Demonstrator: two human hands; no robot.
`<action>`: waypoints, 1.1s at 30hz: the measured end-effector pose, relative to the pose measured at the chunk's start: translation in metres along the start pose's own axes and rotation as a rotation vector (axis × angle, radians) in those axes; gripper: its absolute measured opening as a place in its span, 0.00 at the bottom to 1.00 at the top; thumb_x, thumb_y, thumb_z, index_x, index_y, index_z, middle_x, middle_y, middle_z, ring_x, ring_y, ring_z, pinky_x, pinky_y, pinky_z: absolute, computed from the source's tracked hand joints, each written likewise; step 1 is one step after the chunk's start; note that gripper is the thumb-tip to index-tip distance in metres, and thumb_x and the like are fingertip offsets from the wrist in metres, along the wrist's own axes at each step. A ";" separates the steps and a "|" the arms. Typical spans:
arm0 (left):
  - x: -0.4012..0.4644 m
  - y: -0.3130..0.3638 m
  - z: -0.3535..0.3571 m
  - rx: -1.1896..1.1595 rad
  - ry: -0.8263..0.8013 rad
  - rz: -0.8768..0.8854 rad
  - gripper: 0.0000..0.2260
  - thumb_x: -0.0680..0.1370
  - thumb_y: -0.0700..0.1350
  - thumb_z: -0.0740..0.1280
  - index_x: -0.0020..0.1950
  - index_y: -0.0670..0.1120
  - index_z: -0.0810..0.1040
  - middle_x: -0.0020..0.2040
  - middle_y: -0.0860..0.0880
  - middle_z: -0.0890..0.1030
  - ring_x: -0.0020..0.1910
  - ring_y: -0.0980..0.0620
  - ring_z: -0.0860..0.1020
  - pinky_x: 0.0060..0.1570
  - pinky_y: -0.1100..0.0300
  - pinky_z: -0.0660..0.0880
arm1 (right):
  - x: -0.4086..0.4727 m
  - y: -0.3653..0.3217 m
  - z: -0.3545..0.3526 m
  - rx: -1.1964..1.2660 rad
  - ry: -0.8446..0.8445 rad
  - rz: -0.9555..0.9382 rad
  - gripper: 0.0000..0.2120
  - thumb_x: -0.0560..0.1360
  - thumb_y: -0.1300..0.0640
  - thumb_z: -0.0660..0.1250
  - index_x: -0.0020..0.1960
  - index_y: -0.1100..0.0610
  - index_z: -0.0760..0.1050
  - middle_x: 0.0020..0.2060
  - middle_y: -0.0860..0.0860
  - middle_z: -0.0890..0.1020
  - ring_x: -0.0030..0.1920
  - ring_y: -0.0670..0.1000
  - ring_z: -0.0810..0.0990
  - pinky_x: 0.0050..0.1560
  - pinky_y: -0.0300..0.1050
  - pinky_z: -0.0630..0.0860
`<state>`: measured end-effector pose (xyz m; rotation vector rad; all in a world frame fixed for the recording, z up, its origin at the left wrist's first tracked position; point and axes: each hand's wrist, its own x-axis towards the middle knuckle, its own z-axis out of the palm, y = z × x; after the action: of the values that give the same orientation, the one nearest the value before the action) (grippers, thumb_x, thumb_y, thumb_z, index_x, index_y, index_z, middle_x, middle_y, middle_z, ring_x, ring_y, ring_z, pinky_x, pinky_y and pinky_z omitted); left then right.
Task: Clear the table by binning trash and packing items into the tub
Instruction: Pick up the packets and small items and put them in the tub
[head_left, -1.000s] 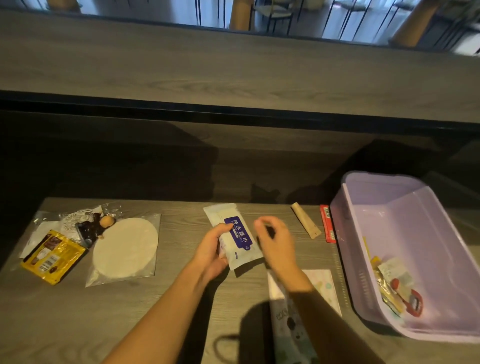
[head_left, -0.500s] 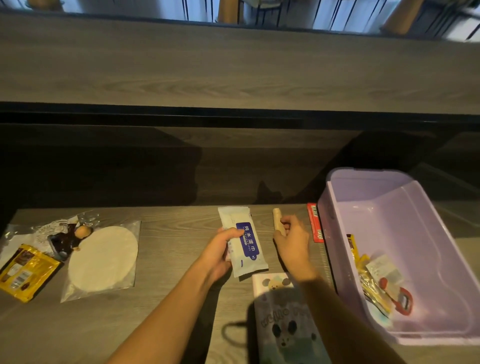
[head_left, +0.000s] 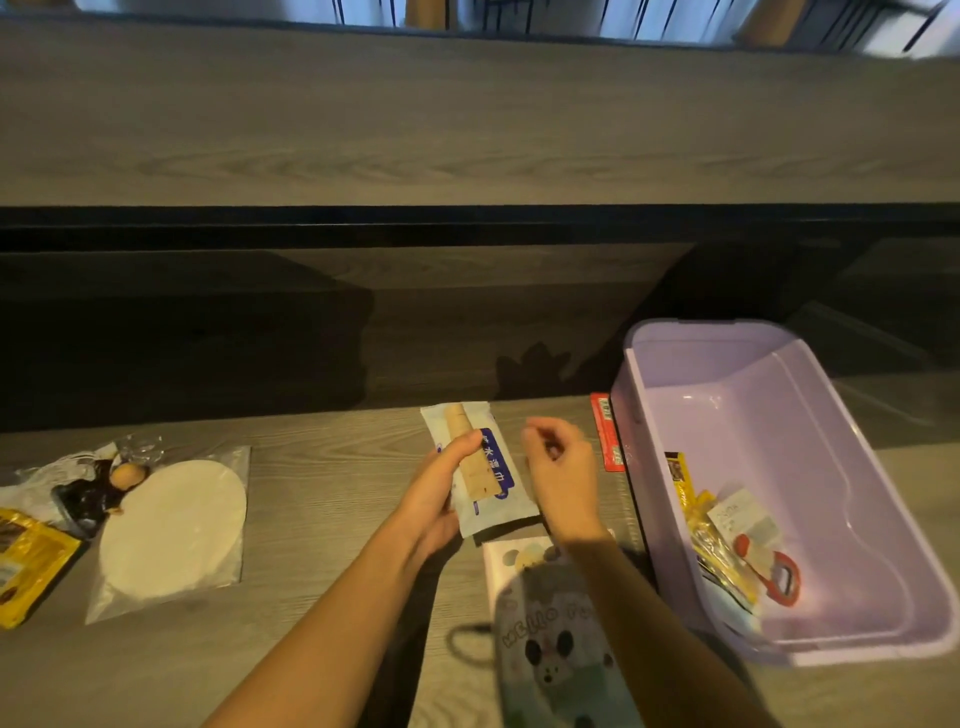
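Moved since earlier: our right hand (head_left: 558, 470) had let go of the wooden stick (head_left: 470, 457), which half a second before lay on the tabletop (head_left: 322, 499) by the red packet (head_left: 605, 436) and now lay lengthwise on top of the wipes pack (head_left: 480, 467).
Left hand: our left hand (head_left: 441, 493) gripped the wipes pack along its left edge, thumb pressing the stick down onto it, fingers (head_left: 447, 519) clamped on pack and stick together.
Right hand: it hovered just right of the pack, holding nothing, fingers loosely curled and apart.
Tub: the lilac tub (head_left: 675, 364) stood at the right of the tabletop, with yellow sachets (head_left: 719, 556) and a red-and-white item (head_left: 774, 571) lying in its near part.
Red packet: it lay flat against the tub's left wall.
Left side: a round white pad in a clear bag (head_left: 174, 530), a dark figurine in plastic (head_left: 96, 493) and a yellow packet (head_left: 28, 564) lay well apart from our hands.
Near edge: a cartoon-printed bag (head_left: 556, 639) lay below our right forearm.
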<state>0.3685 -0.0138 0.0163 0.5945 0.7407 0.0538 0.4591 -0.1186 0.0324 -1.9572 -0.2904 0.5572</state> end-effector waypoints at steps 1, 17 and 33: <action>0.001 0.002 0.000 0.012 0.018 0.003 0.30 0.65 0.49 0.72 0.66 0.46 0.72 0.59 0.39 0.80 0.57 0.40 0.79 0.49 0.45 0.79 | 0.011 0.009 -0.005 -0.143 0.087 0.025 0.14 0.77 0.60 0.63 0.61 0.52 0.72 0.63 0.54 0.74 0.62 0.53 0.75 0.61 0.53 0.76; -0.007 -0.002 -0.010 0.098 0.105 0.030 0.31 0.63 0.49 0.74 0.65 0.45 0.72 0.60 0.37 0.79 0.57 0.40 0.80 0.51 0.45 0.79 | 0.002 0.002 0.005 -0.213 0.088 0.052 0.07 0.75 0.60 0.65 0.53 0.53 0.74 0.47 0.52 0.80 0.49 0.53 0.80 0.51 0.52 0.80; -0.035 -0.006 0.164 0.368 -0.284 0.220 0.29 0.67 0.50 0.74 0.65 0.43 0.74 0.57 0.40 0.82 0.52 0.44 0.82 0.49 0.52 0.79 | -0.085 -0.077 -0.111 0.019 0.493 -0.290 0.06 0.77 0.55 0.63 0.52 0.51 0.76 0.49 0.47 0.76 0.45 0.39 0.75 0.42 0.25 0.70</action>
<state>0.4475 -0.1080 0.1301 1.0107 0.4067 0.0347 0.4454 -0.2096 0.1628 -1.9196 -0.2465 -0.1133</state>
